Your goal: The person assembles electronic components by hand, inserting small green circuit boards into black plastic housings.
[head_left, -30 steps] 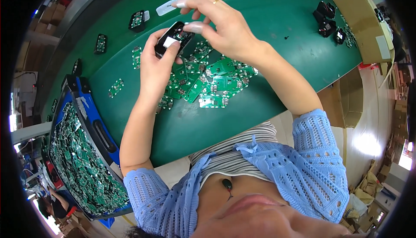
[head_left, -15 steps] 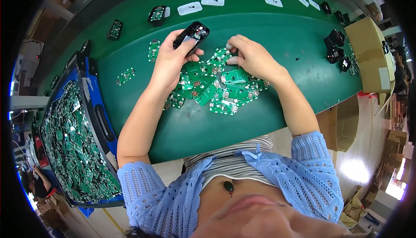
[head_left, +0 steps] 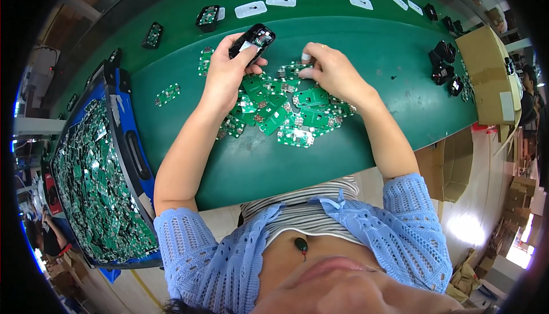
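My left hand point(head_left: 229, 71) is closed around a black plastic housing point(head_left: 260, 35), its open side facing up with small parts showing inside. The thumb lies over a pale piece in the housing. To the right, my right hand point(head_left: 331, 71) pinches the end of a green circuit board point(head_left: 293, 70), thumb and covered fingertip on its right edge. That board is above the far edge of a loose pile of green circuit boards point(head_left: 274, 114) on the green table point(head_left: 251, 171). Two more boards lie left of my left hand, one of them a single board point(head_left: 168, 94).
A blue crate point(head_left: 134, 142) full of circuit boards stands at the left. Along the far strip sit black housings point(head_left: 207, 18) and white trays point(head_left: 250, 9). At the right are more black housings point(head_left: 441, 62) and a cardboard box point(head_left: 489, 80).
My right hand has drawn the circuit board slightly up and right, and the board has turned more level. My left hand with the housing has shifted slightly away from me.
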